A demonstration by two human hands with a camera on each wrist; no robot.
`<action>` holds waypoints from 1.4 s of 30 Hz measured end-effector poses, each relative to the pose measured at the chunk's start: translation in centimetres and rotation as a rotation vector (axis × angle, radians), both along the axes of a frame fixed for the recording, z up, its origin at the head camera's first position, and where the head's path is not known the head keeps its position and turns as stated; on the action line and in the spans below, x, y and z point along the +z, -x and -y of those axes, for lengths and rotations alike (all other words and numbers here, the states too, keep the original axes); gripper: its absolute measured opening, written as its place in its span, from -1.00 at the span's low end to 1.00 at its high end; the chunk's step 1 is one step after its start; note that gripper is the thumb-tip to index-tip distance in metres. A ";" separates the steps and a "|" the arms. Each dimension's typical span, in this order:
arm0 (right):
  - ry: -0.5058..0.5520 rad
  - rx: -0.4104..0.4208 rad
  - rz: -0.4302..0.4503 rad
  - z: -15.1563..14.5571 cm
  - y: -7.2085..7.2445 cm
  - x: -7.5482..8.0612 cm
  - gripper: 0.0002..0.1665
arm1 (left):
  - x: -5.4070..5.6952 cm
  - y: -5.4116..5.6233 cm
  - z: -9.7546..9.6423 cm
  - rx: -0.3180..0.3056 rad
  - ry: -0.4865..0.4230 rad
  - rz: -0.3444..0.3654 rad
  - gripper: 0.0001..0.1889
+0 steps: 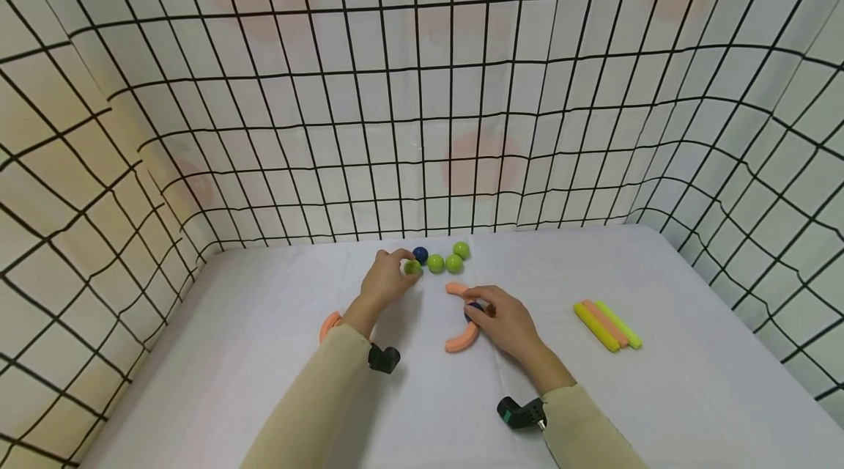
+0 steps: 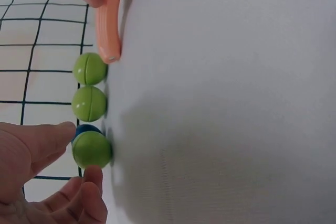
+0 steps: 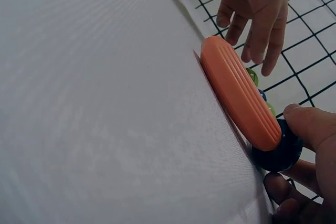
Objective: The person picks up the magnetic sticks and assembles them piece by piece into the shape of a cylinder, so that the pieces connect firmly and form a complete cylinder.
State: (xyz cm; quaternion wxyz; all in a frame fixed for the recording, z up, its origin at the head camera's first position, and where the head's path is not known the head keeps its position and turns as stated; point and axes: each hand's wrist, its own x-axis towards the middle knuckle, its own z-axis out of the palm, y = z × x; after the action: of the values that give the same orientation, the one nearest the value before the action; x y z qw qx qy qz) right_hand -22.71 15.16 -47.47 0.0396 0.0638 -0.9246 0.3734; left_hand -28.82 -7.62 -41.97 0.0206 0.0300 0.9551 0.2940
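At the back middle of the table, my left hand has its thumb and a finger on opposite sides of a green ball. Beside that ball sits a dark blue ball; more green balls stand to its right. My right hand pinches another dark blue ball between thumb and fingers. A curved orange piece meets this ball on the near side, and a second curved orange piece lies on its far side, partly behind the fingers.
A further curved orange piece lies beside the left wrist, partly covered by it. Off to the right, yellow, orange and yellow-green sticks lie side by side. White cloth covers the table, and white walls with a black grid enclose it.
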 end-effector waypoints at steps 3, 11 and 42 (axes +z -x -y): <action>0.004 -0.001 0.004 0.0 0.1 -0.1 -0.70 | -0.3 0.4 -0.1 -0.002 0.018 0.018 -0.54; 0.006 0.001 0.000 0.0 0.2 -0.2 -0.69 | -1.0 1.0 -0.3 -0.031 0.021 0.038 -0.51; -0.011 0.018 -0.024 -0.1 -0.1 -0.1 -0.74 | -2.0 0.2 -0.3 -0.017 -0.309 0.136 -0.62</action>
State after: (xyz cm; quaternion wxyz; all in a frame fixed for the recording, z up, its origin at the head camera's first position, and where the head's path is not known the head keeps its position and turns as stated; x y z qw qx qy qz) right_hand -22.64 15.24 -47.56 0.0468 0.0768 -0.9255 0.3680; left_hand -28.99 -7.32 -43.98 0.0828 0.0209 0.8946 0.4386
